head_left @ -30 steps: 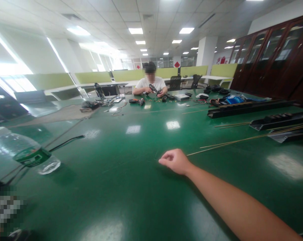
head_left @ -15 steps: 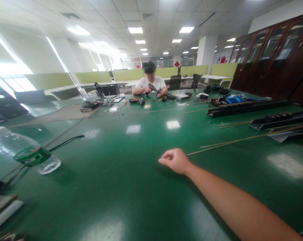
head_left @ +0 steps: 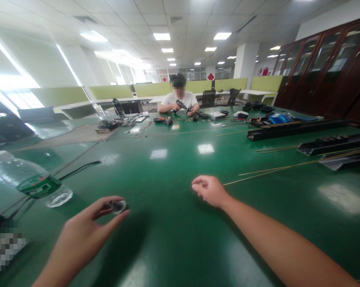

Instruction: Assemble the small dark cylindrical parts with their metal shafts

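My left hand (head_left: 89, 229) is closed round a small round object (head_left: 118, 206), dark with a clear or silvery rim, gripped between thumb and fingers above the green tabletop (head_left: 168, 239). What kind of thing it is does not show. Near the middle of the table, my right hand (head_left: 208, 190) rests low with its fingers curled together; whatever they hold, if anything, is hidden. Thin brass-coloured rods (head_left: 272, 170) reach from the right to just behind that hand's wrist.
A water bottle (head_left: 38, 181) leans at the left beside a black cable (head_left: 80, 170). Black metal channels (head_left: 299, 129) lie along the right. Across the table a person (head_left: 180, 97) holds a power drill (head_left: 180, 104) among scattered tools and a blue bag (head_left: 278, 118).
My left hand has come up from the lower left corner, carrying the small round object. The right hand stays at nearly the same spot, its fingers slightly shifted.
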`<state>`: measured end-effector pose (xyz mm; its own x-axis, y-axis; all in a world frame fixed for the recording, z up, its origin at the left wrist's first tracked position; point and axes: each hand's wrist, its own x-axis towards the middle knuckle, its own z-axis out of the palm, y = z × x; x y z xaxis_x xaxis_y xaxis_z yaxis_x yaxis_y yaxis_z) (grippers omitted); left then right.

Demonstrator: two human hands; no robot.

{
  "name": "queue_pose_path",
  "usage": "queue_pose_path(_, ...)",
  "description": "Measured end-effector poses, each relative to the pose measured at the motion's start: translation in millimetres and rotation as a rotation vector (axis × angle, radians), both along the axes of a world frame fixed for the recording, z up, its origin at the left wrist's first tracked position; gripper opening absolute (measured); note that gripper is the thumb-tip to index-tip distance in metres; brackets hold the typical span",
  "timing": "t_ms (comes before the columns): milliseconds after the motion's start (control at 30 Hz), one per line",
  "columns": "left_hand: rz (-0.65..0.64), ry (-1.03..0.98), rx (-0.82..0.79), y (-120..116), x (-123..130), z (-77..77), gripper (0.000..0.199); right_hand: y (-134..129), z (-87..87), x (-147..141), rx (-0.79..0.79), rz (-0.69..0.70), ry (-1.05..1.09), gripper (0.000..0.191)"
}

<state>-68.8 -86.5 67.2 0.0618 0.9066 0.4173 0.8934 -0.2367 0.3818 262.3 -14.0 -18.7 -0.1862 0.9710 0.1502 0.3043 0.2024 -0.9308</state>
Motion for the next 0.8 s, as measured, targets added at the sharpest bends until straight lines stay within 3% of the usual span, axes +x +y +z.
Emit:
queue_pose_path(167, -0.296, -0.033, -0.096, 45.6, 91.7, -10.9, 0.026, 2.5, -1.9, -0.4, -0.010, -0.045, 0.071, 0.025)
queue_pose_path(267, -0.347, -0.085, -0.093, 60.8, 122.3, -31.1, 0.019, 2.9, -4.2, -0.3, 0.033, -0.066, 0.054, 0.027)
queue_pose_path(367, -0.371, -0.125, -0.070, 67.8, 125.9, -53.4, 0.019, 2.1, -6.0, -0.6, 0.085, -0.063, 0.006, 0.030)
queue_pose_path(467, -0.418, -0.137, -0.057, 69.6, 119.4, -65.6, 0.021, 0.7, -6.7, -1.4, 0.118, -0.047, -0.030, 0.032)
queue_pose_path(800, -0.484, -0.233, -0.050, 67.6, 120.7, -66.4, 0.025, -2.9, -7.6, 0.3, 0.125, 0.007, -0.054, 0.029)
